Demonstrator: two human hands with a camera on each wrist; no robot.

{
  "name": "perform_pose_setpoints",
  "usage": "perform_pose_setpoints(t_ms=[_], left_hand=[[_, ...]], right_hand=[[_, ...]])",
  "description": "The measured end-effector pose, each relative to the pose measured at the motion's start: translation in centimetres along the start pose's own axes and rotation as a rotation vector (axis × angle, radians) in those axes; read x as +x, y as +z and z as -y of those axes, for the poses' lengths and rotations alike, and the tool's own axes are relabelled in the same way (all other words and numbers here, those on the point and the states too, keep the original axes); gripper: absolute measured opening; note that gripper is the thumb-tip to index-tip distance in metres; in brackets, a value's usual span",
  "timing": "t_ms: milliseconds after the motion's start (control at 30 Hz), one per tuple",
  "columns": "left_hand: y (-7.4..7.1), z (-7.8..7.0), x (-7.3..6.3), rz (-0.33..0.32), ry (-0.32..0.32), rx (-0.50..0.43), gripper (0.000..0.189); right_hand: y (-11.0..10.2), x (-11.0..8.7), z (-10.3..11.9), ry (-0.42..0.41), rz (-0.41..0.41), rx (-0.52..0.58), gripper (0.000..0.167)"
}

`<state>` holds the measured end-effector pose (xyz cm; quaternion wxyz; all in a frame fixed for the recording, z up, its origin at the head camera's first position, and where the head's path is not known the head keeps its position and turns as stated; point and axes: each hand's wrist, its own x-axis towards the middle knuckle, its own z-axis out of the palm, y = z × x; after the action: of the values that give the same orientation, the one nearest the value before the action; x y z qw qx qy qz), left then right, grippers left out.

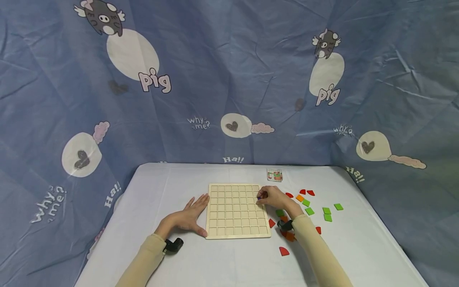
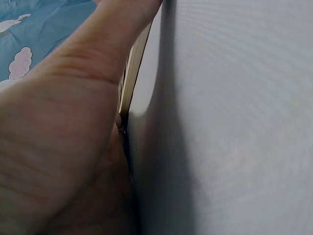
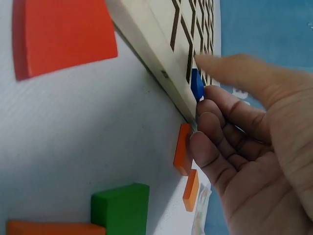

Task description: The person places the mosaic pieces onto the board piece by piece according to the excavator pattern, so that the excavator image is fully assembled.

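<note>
A pale wooden grid board (image 1: 237,211) lies flat on the white table. My left hand (image 1: 188,218) rests along its left edge, fingers and thumb spread, thumb at the near corner. In the left wrist view the palm side fills the left, with the board's edge (image 2: 131,78) beyond it. At the board's far right side, my right hand (image 1: 274,197) pinches a small blue piece (image 3: 197,84) between thumb and index finger, over the outer cells. Its other fingers curl beside the board's rim; most of the blue piece is hidden in the head view.
Loose red quarter-round pieces (image 1: 284,251), green squares (image 1: 328,218) and orange pieces (image 1: 299,197) lie scattered right of the board, several under the right forearm. A small printed pattern card (image 1: 274,175) lies near the table's far edge. A blue patterned cloth (image 1: 251,99) hangs behind.
</note>
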<state>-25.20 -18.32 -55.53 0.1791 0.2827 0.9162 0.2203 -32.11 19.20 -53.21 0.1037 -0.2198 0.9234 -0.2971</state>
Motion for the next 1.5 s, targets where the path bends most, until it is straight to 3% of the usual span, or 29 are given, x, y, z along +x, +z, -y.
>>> perform_pose_setpoints(t_ms=[267, 433, 833, 1167, 1500], left_hand=[[0.1, 0.1, 0.0, -0.012, -0.014, 0.002, 0.138], [0.0, -0.1, -0.1, -0.014, -0.019, -0.008, 0.138], [0.1, 0.1, -0.3, -0.019, -0.008, -0.001, 0.138], [0.0, -0.3, -0.3, -0.010, 0.001, 0.003, 0.137], [0.0, -0.1, -0.2, -0.009, 0.001, 0.013, 0.136]], right_hand=[[-1.1, -0.2, -0.6, -0.007, -0.074, 0.090, 0.007], [-2.5, -0.4, -1.0, -0.011, -0.122, 0.089, 0.009], [-2.0, -0.6, -2.3, 0.107, -0.061, 0.097, 0.022], [-1.1, -0.5, -3.2, 0.105, -0.042, -0.023, 0.024], [-0.9, -0.5, -3.0, 0.075, -0.051, -0.027, 0.019]])
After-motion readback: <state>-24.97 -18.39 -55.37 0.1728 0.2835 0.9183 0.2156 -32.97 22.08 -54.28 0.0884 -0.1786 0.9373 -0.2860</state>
